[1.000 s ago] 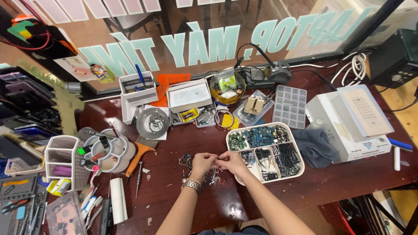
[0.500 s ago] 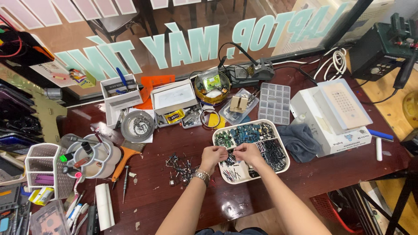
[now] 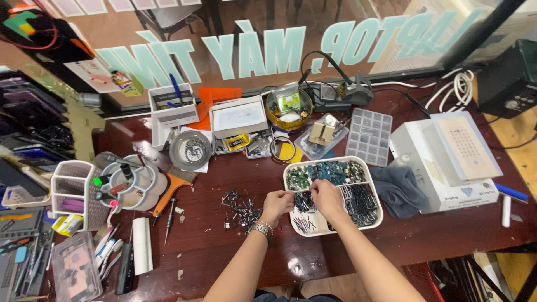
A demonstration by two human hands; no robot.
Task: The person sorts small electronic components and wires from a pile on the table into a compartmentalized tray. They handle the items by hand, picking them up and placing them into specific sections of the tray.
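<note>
My left hand (image 3: 276, 204), with a metal watch on the wrist, and my right hand (image 3: 326, 198) meet over the front left part of a white divided tray (image 3: 376, 219). Together their fingertips pinch a small dark part above the tray. Green circuit boards fill the tray's back section, and dark small parts lie in its front sections. A loose pile of small dark parts (image 3: 240, 208) lies on the dark red table just left of my left hand.
A grey cloth (image 3: 398, 191) and a white machine (image 3: 447, 162) sit right of the tray. Behind are a clear compartment box (image 3: 368, 136), a glass bowl (image 3: 289, 108) and small boxes. At left stand a round tool holder (image 3: 131, 180), a white basket (image 3: 72, 193), a screwdriver (image 3: 168, 219).
Both hands have moved right from the loose pile on the table to above the tray. The camera has shifted too.
</note>
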